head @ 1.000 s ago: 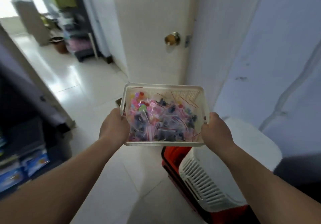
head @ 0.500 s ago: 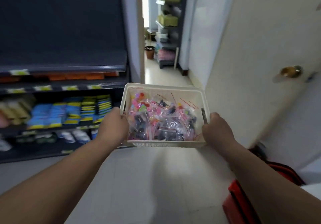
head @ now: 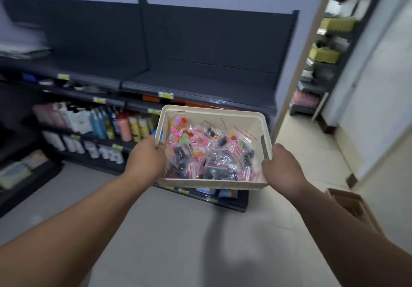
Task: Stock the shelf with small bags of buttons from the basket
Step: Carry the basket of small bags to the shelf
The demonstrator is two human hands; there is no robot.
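Cream basket [head: 211,111] sits mid-frame, full of button bags [head: 207,150]. Left hand [head: 146,158] and right hand [head: 282,170] each grip a side. Best to hold it flat and step close to the dark shelf [head: 200,79], upper middle.

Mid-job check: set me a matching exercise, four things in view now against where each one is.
1 cream plastic basket
2 small clear bags of buttons
3 brown cardboard box
4 row of coloured bottles

A on the floor, far right
B on a dark shelf, left
C gripped by left hand and right hand
D inside the basket

Pairs: 1-C, 2-D, 3-A, 4-B
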